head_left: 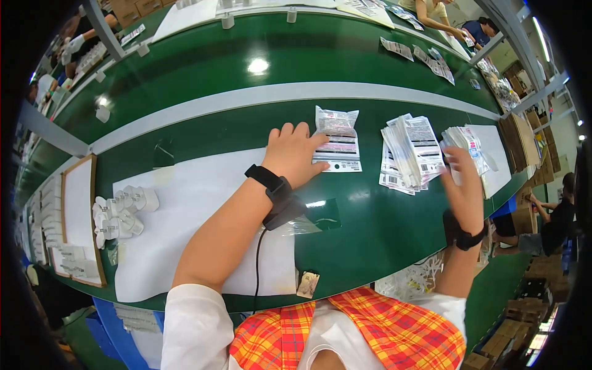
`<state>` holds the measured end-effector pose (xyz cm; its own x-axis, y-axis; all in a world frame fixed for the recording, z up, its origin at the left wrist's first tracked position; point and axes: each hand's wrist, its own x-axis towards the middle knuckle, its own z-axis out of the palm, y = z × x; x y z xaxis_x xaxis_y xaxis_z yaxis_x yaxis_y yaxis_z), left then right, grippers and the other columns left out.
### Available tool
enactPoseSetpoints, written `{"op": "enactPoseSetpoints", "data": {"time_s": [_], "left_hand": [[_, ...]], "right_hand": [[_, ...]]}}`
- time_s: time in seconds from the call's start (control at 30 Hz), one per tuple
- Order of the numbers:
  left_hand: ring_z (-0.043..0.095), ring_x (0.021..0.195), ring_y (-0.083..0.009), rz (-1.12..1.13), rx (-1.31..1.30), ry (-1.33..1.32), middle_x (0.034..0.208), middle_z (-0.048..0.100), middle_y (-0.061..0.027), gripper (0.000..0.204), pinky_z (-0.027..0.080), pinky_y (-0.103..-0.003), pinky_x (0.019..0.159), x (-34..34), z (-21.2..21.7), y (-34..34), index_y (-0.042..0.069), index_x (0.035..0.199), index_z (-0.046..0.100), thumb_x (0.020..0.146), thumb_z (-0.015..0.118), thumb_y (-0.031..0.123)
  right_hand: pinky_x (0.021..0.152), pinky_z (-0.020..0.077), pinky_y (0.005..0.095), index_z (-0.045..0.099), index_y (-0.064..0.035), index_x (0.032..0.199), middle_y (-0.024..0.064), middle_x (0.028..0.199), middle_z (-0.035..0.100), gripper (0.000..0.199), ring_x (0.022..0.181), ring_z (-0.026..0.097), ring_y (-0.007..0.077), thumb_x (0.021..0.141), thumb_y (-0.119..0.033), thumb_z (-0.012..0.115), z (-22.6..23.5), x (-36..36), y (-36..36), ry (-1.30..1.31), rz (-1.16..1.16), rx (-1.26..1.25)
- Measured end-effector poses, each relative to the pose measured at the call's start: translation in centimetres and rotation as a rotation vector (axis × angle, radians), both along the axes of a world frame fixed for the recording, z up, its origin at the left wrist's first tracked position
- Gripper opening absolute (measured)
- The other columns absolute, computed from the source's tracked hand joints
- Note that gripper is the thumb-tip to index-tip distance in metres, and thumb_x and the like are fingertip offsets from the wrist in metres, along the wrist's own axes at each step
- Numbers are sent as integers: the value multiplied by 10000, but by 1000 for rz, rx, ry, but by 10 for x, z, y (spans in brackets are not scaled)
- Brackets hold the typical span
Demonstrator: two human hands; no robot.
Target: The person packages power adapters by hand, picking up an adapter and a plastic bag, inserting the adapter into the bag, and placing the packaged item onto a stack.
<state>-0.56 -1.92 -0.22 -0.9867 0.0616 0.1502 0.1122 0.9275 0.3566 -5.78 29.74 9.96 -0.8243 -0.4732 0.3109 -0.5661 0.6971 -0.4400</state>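
Observation:
My left hand (292, 155) lies flat with its fingers spread, its thumb and fingertips at the left edge of a single printed packet (337, 147), white with dark lines of print. To the right of it a fanned pile of similar packets (412, 154) lies on the green table. My right hand (464, 188), slightly blurred, is between that pile and a second stack of packets (467, 140) at the far right. Its fingers are apart, and I see nothing held in them. Both wrists wear black bands; a cable runs down from the left one.
White plug adapters (123, 209) cluster on a white sheet (203, 228) at left, beside a wood-framed tray (81, 225). A small tan piece (308, 285) lies at the near edge. A grey rail (296, 92) crosses behind. Cartons (517, 142) stand right; other people work beyond.

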Motion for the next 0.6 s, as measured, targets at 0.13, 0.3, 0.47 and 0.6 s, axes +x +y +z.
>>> {"op": "enactPoseSetpoints", "data": {"time_s": [0.13,0.3,0.47,0.6], "left_hand": [[475,1003,-276,-10,32,-20,1023,531,-78,443,346,-413,863,-1,-2,-6,205,1148,609,756,720,379],[482,997,-280,27,46,24,1033,534,-89,514,352,-424,856,-5,-6,0,191,1232,551,785,685,406],[486,1010,-283,87,61,24,1062,536,-98,560,356,-430,865,-10,-7,5,155,1285,502,813,646,421],[504,1018,-301,87,26,51,1074,543,-108,574,376,-428,895,-8,-16,-7,129,1301,484,829,615,429]], "right_hand": [[969,430,382,413,-76,1364,172,1361,448,619,1154,506,350,806,-138,673,-27,-27,-91,-298,509,100],[987,418,408,407,-84,1368,203,1332,451,732,1153,474,380,724,-169,744,-66,-101,-154,-286,363,351],[893,470,389,517,-99,1270,188,1172,563,619,1033,550,349,701,-183,746,-63,-186,-183,221,221,73],[790,500,377,591,-74,1128,135,1068,621,432,875,612,315,726,-179,709,-15,-183,-164,10,254,255]]}}
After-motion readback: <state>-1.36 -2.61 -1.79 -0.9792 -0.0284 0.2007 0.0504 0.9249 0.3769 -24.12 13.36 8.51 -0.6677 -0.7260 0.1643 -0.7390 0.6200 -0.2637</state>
